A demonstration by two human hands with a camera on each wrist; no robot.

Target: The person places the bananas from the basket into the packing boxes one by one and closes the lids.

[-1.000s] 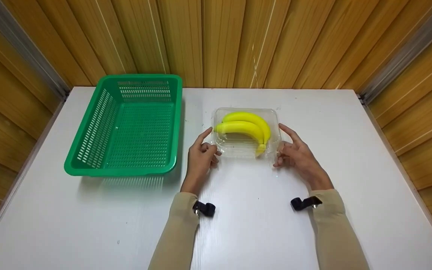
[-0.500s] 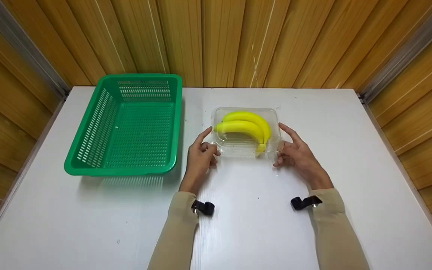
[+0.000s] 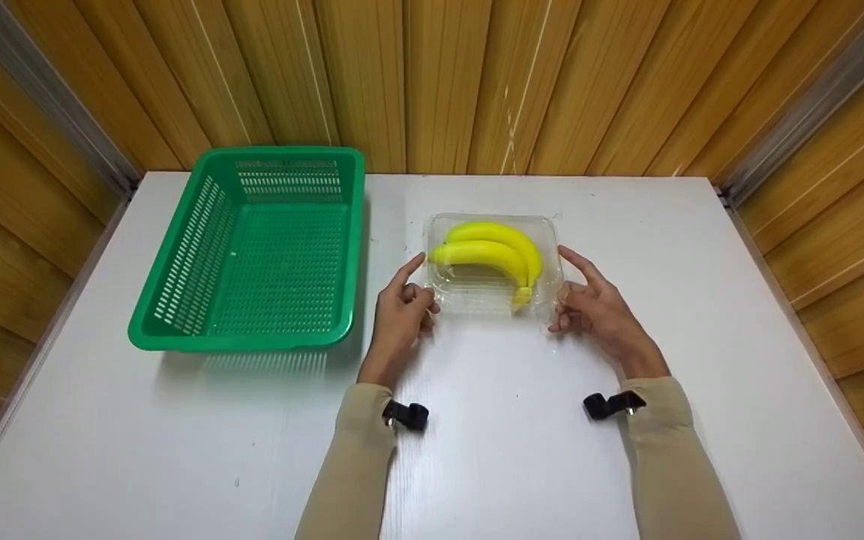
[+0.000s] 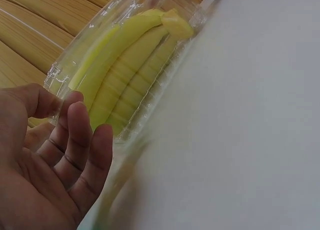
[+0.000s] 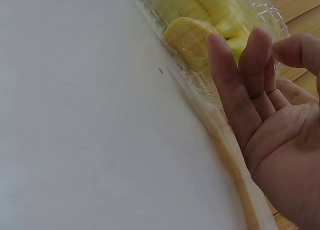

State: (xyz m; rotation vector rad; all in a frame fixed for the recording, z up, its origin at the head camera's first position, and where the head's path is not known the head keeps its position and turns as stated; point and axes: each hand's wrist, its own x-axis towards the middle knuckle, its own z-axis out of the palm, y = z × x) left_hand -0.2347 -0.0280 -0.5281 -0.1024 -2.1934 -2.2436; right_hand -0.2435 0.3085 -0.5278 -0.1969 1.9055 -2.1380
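Yellow bananas [image 3: 481,253] lie inside a clear plastic container [image 3: 469,304] on the white table, their stem end toward the container's front right. At its left side, my left hand [image 3: 400,315] pinches the container's edge between thumb and fingers, the index finger stretched along the side. My right hand [image 3: 601,311] does likewise at the right side, index finger reaching along the wall. In the left wrist view the thumb and a fingertip of the left hand [image 4: 60,145] meet at the container's corner. The right hand [image 5: 280,120] pinches the opposite corner in the right wrist view.
A green plastic basket [image 3: 355,300] with slotted sides and nothing inside stands to the left of the container. Wooden panel walls [image 3: 439,90] close off the back and both sides of the white table [image 3: 514,450].
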